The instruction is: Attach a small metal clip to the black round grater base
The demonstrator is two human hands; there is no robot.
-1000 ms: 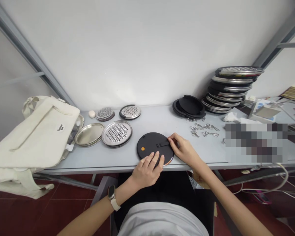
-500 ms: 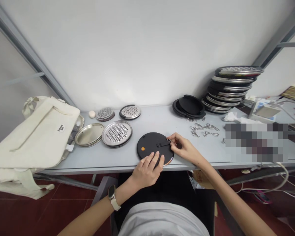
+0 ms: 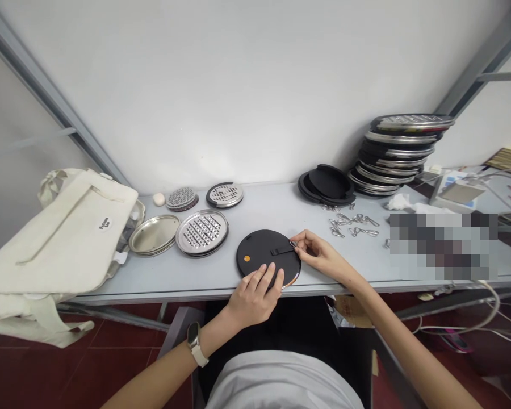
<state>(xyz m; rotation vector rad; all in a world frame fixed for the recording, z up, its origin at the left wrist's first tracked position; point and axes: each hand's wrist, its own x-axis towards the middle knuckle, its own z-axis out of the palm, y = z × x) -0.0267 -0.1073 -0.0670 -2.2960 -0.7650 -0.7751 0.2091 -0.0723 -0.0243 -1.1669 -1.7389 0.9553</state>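
A round black disc (image 3: 262, 253) with an orange dot lies flat at the front edge of the grey table (image 3: 281, 213). My left hand (image 3: 255, 295) rests on its near rim, fingers stretched flat, pressing it down. My right hand (image 3: 319, 254) is at the disc's right edge, thumb and forefinger pinched on a small metal clip (image 3: 293, 244) at the end of the disc's black tab. More loose metal clips (image 3: 351, 222) lie on the table just beyond my right hand.
Perforated metal grater discs (image 3: 202, 230) and a plain metal plate (image 3: 154, 233) lie left of the black disc; two smaller discs (image 3: 225, 194) sit behind. Black lids (image 3: 327, 184) and a tall disc stack (image 3: 402, 150) stand at the back right. A cream tote bag (image 3: 59, 233) fills the left end.
My right hand drew back slightly to the right and its fingertips now pinch a small metal clip at the tab's end. My left hand stayed put on the disc.
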